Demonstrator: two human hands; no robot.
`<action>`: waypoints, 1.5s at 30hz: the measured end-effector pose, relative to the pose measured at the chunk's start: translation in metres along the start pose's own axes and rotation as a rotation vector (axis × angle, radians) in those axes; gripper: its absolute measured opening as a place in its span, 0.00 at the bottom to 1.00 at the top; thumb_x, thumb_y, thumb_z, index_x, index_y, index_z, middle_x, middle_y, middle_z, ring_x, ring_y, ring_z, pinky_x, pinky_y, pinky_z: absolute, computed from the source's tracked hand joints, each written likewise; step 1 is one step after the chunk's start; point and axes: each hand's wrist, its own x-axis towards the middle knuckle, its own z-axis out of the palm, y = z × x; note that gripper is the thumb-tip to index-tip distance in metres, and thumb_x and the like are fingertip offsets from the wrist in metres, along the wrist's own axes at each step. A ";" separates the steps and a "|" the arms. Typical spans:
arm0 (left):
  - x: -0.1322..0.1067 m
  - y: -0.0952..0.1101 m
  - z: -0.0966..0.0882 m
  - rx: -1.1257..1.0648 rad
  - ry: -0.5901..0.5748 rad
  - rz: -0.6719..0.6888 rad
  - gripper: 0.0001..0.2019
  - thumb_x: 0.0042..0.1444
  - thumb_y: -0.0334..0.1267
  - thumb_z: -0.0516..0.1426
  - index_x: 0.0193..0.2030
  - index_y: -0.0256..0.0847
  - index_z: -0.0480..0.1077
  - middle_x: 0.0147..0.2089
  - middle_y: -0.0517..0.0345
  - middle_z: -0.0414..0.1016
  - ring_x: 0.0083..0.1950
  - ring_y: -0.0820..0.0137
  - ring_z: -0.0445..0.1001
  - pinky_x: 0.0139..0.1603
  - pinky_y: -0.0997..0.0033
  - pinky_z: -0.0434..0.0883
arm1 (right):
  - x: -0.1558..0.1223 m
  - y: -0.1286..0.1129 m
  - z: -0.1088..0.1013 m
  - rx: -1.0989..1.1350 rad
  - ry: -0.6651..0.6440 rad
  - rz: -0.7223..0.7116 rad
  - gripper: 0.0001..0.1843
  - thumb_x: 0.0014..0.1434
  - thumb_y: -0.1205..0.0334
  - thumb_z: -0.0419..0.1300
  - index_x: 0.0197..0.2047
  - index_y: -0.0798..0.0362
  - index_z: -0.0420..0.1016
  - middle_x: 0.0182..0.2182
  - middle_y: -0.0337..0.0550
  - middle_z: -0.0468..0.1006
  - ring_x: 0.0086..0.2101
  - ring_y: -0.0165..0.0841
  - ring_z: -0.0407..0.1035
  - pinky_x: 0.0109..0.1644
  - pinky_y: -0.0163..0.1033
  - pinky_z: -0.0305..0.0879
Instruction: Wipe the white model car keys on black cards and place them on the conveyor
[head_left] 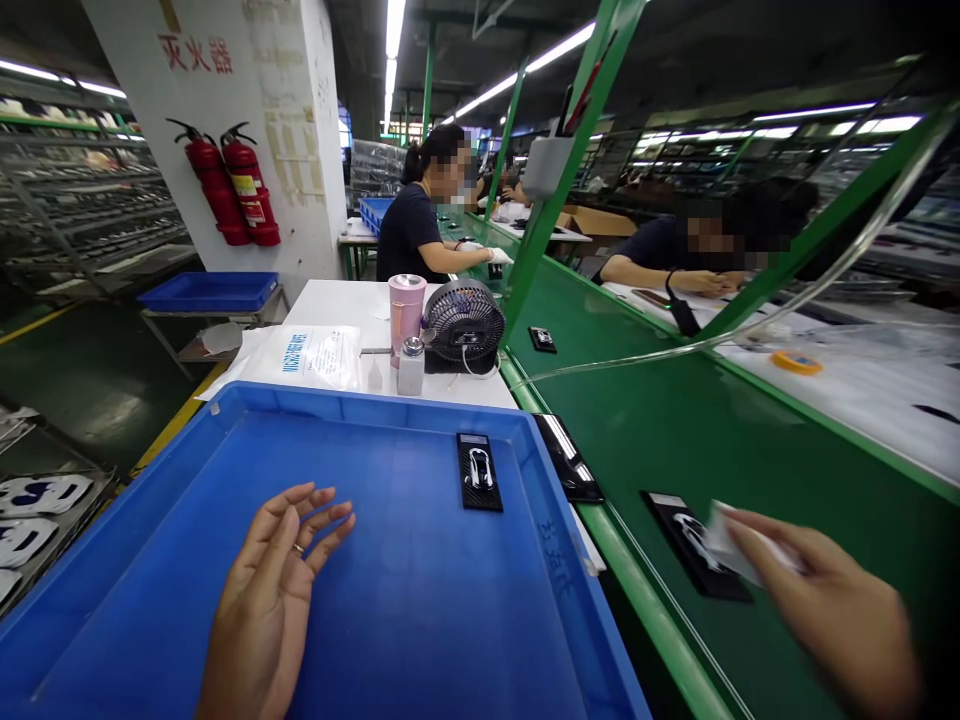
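My left hand [277, 590] hovers over the blue tray [390, 610], palm turned inward, fingers apart and nothing in them. Over the green conveyor belt [622, 420], my right hand [832, 590] pinches a white wipe [739, 545]. Just beyond the wipe, a black plate with a white model car [694, 540] lies on the belt, its right part covered by the wipe; whether they touch I cannot tell. A similar black plate with a white model car [480, 472] rests inside the tray near its far right corner.
Behind the tray, a white table holds a black fan [465, 325], a pink tumbler [406, 318], a small dispenser bottle [411, 368] and a plastic bag [300, 355]. A glossy black panel [566, 458] lies beside the tray. Another plate [542, 340] is farther up the belt. Two co-workers sit nearby.
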 end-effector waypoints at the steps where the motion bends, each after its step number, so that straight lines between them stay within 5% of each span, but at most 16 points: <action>1: 0.000 -0.001 0.001 0.004 -0.005 -0.006 0.12 0.53 0.43 0.55 0.43 0.42 0.69 0.46 0.53 0.73 0.51 0.59 0.70 0.54 0.54 0.68 | 0.002 -0.020 0.010 -0.018 -0.011 -0.054 0.20 0.62 0.47 0.43 0.41 0.47 0.72 0.37 0.52 0.72 0.34 0.42 0.68 0.33 0.45 0.62; 7: -0.007 0.002 -0.002 0.061 -0.050 -0.015 0.10 0.54 0.41 0.55 0.42 0.42 0.69 0.45 0.55 0.72 0.50 0.60 0.70 0.54 0.56 0.68 | 0.027 -0.132 0.094 -0.253 -0.309 -0.345 0.17 0.59 0.51 0.56 0.30 0.58 0.73 0.35 0.48 0.71 0.33 0.36 0.68 0.35 0.39 0.64; 12: -0.007 0.006 -0.009 0.087 -0.040 -0.042 0.08 0.54 0.41 0.55 0.40 0.42 0.69 0.43 0.56 0.72 0.49 0.62 0.71 0.53 0.60 0.69 | 0.041 -0.142 0.126 -0.438 -0.414 -0.339 0.17 0.60 0.52 0.57 0.34 0.60 0.70 0.35 0.45 0.72 0.34 0.32 0.68 0.38 0.41 0.66; 20: -0.006 -0.003 -0.006 0.067 -0.089 -0.139 0.08 0.52 0.41 0.57 0.35 0.40 0.70 0.37 0.56 0.74 0.43 0.64 0.73 0.51 0.61 0.68 | 0.044 -0.140 0.104 -0.382 -0.423 -0.246 0.16 0.61 0.55 0.54 0.30 0.59 0.70 0.33 0.46 0.71 0.30 0.32 0.68 0.35 0.39 0.65; 27: -0.019 -0.029 0.015 -0.292 -0.120 -0.423 0.18 0.58 0.47 0.48 0.52 0.46 0.66 0.55 0.53 0.70 0.57 0.61 0.66 0.59 0.56 0.59 | -0.002 -0.211 0.065 0.024 -0.520 -0.486 0.13 0.61 0.56 0.52 0.30 0.54 0.68 0.31 0.40 0.67 0.29 0.29 0.65 0.32 0.33 0.61; 30: -0.018 -0.022 0.020 -0.429 -0.086 -0.390 0.21 0.60 0.47 0.43 0.51 0.40 0.69 0.53 0.50 0.72 0.56 0.62 0.66 0.58 0.60 0.61 | -0.020 -0.238 0.067 0.197 -0.457 -0.598 0.07 0.57 0.60 0.56 0.37 0.55 0.68 0.34 0.44 0.65 0.30 0.33 0.63 0.31 0.36 0.60; 34: -0.014 -0.002 0.015 -0.390 -0.019 -0.328 0.23 0.58 0.51 0.46 0.53 0.40 0.68 0.51 0.50 0.73 0.52 0.61 0.70 0.52 0.63 0.67 | -0.016 -0.244 0.070 0.412 -0.457 -0.631 0.14 0.55 0.62 0.61 0.46 0.52 0.67 0.36 0.45 0.65 0.31 0.34 0.64 0.32 0.37 0.63; 39: -0.012 0.005 0.008 -0.203 0.058 -0.310 0.25 0.54 0.53 0.50 0.49 0.36 0.70 0.44 0.46 0.77 0.39 0.59 0.76 0.38 0.62 0.73 | -0.003 -0.243 0.059 0.840 -0.320 -0.646 0.14 0.62 0.72 0.50 0.48 0.51 0.67 0.35 0.43 0.66 0.33 0.30 0.65 0.33 0.33 0.65; 45: -0.017 -0.002 0.008 -0.267 0.116 -0.337 0.24 0.52 0.52 0.54 0.47 0.34 0.72 0.41 0.47 0.78 0.45 0.59 0.74 0.48 0.62 0.70 | -0.022 -0.251 0.076 0.777 -0.303 -0.883 0.20 0.60 0.76 0.50 0.55 0.55 0.63 0.36 0.47 0.67 0.35 0.32 0.65 0.43 0.39 0.68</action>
